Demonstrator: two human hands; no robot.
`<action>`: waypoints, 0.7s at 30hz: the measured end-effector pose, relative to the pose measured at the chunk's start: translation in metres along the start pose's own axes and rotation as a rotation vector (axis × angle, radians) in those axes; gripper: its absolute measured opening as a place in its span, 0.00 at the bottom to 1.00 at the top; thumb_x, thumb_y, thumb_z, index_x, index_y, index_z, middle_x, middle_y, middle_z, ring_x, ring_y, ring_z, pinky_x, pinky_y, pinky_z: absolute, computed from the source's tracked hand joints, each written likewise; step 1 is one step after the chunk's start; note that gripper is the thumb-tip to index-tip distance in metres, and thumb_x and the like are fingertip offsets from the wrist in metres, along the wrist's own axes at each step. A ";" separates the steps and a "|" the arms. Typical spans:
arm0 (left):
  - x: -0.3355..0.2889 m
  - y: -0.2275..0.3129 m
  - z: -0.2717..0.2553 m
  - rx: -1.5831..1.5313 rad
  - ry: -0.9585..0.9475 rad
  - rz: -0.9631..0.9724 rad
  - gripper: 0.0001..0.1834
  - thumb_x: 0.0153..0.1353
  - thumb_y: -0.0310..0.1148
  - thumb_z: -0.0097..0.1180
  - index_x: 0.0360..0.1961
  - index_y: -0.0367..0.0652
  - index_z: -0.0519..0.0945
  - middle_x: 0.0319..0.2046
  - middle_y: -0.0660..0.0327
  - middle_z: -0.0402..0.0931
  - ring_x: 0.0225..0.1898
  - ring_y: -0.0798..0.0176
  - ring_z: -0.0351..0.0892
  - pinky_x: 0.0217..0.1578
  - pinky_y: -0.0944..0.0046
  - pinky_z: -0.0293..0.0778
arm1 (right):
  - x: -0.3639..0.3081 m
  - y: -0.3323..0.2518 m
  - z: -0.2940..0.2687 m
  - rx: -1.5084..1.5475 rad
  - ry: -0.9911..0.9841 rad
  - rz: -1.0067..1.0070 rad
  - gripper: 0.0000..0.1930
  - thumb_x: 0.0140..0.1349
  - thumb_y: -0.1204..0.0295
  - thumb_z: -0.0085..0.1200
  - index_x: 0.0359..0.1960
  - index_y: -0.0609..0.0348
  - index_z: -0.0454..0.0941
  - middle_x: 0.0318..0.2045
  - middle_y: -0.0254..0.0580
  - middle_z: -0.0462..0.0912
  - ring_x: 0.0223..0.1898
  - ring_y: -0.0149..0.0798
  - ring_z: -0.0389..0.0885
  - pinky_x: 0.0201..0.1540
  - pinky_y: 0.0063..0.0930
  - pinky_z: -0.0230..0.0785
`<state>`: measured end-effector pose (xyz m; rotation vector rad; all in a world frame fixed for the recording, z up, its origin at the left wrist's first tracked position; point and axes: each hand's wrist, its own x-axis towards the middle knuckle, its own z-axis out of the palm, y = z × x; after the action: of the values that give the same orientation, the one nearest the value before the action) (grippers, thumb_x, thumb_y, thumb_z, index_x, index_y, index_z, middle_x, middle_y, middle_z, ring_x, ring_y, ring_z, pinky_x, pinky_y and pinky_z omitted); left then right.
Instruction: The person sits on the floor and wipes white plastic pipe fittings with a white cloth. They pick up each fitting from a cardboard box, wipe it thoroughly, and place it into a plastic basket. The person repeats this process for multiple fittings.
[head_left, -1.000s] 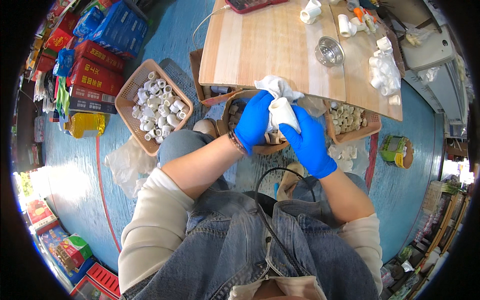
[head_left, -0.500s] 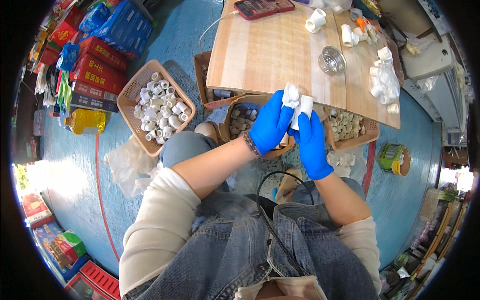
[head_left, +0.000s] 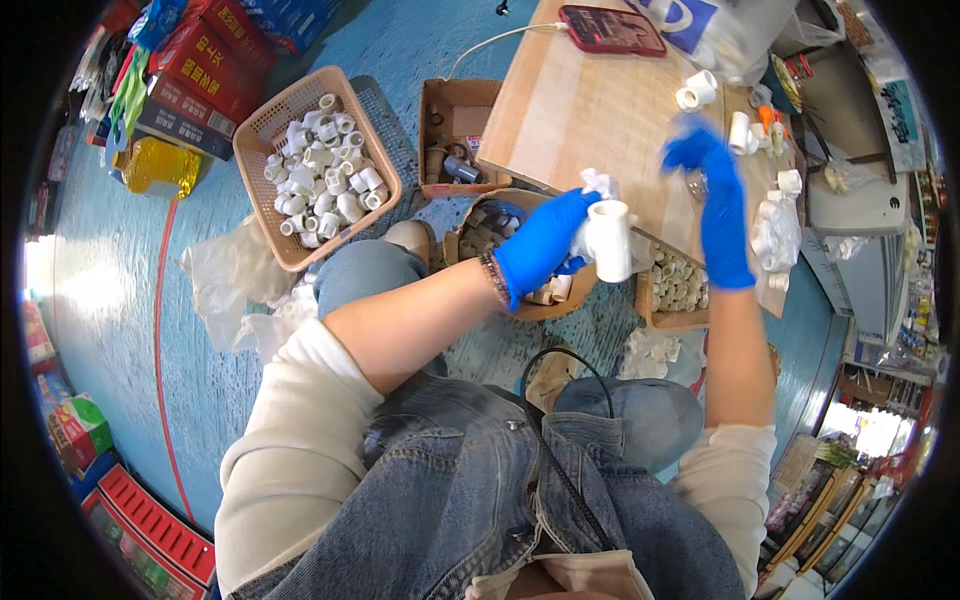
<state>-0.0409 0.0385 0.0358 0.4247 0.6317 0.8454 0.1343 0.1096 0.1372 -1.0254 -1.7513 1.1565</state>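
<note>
My left hand (head_left: 545, 240), in a blue glove, is closed around a white plastic pipe fitting (head_left: 609, 242) and a crumpled white cloth (head_left: 600, 184). The fitting stands roughly upright over the near edge of the wooden table (head_left: 560, 110). My right hand (head_left: 712, 190), gloved in blue too, is lifted over the table's right part. Motion smears its fingers, so I cannot make out whether they hold anything. Below it a small metal bowl (head_left: 696, 185) is mostly hidden.
A beige basket (head_left: 247, 190) of white fittings stands on the floor at left. Boxes of fittings (head_left: 680, 285) sit under the table edge. A red-cased phone (head_left: 612, 30), loose fittings (head_left: 697, 92) and a plastic bag (head_left: 740, 45) lie on the table.
My right hand has let go of the pipe fitting and moved right and up to the bowl. My left hand keeps the fitting and cloth. The whole view has shifted.
</note>
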 end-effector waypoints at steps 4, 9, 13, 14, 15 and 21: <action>0.001 0.008 0.008 0.080 -0.109 -0.104 0.20 0.64 0.46 0.41 0.47 0.43 0.72 0.35 0.63 0.75 0.33 0.73 0.75 0.32 0.73 0.72 | 0.086 0.031 0.003 -0.093 0.220 -0.187 0.24 0.61 0.74 0.41 0.60 0.58 0.57 0.49 0.42 0.70 0.45 0.34 0.73 0.50 0.26 0.63; -0.004 0.007 0.012 0.136 -0.181 -0.091 0.20 0.62 0.46 0.44 0.50 0.48 0.69 0.35 0.65 0.74 0.32 0.74 0.73 0.26 0.73 0.69 | 0.152 0.085 0.027 -0.147 0.178 -0.227 0.29 0.56 0.81 0.44 0.62 0.53 0.55 0.49 0.42 0.69 0.43 0.33 0.74 0.48 0.25 0.65; 0.000 0.014 0.005 0.130 -0.155 -0.191 0.20 0.61 0.48 0.44 0.49 0.49 0.70 0.32 0.67 0.73 0.29 0.75 0.71 0.23 0.74 0.66 | 0.179 0.111 0.015 -0.406 0.158 -0.164 0.29 0.55 0.78 0.44 0.62 0.58 0.54 0.49 0.45 0.71 0.42 0.34 0.75 0.47 0.24 0.65; 0.001 0.016 0.004 0.106 -0.160 -0.225 0.20 0.61 0.46 0.45 0.51 0.50 0.69 0.34 0.67 0.73 0.33 0.75 0.71 0.27 0.73 0.68 | 0.184 0.111 0.008 -0.504 0.214 -0.157 0.29 0.56 0.77 0.44 0.61 0.59 0.55 0.49 0.45 0.71 0.41 0.34 0.75 0.47 0.25 0.65; 0.002 0.018 0.003 0.068 -0.178 -0.246 0.20 0.61 0.45 0.46 0.52 0.51 0.69 0.37 0.68 0.73 0.37 0.76 0.71 0.32 0.71 0.69 | 0.187 0.108 0.002 -0.588 0.261 -0.156 0.29 0.56 0.76 0.44 0.61 0.59 0.55 0.49 0.46 0.71 0.41 0.35 0.75 0.47 0.25 0.65; -0.001 0.017 0.006 0.090 -0.189 -0.203 0.21 0.62 0.45 0.45 0.53 0.48 0.68 0.39 0.66 0.72 0.38 0.75 0.70 0.35 0.72 0.67 | 0.132 0.035 -0.016 -0.353 0.363 -0.195 0.22 0.62 0.72 0.43 0.58 0.61 0.61 0.49 0.43 0.71 0.49 0.35 0.70 0.52 0.27 0.60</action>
<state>-0.0472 0.0478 0.0501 0.5069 0.5284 0.5775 0.1074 0.2447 0.1313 -1.1559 -1.7428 0.5094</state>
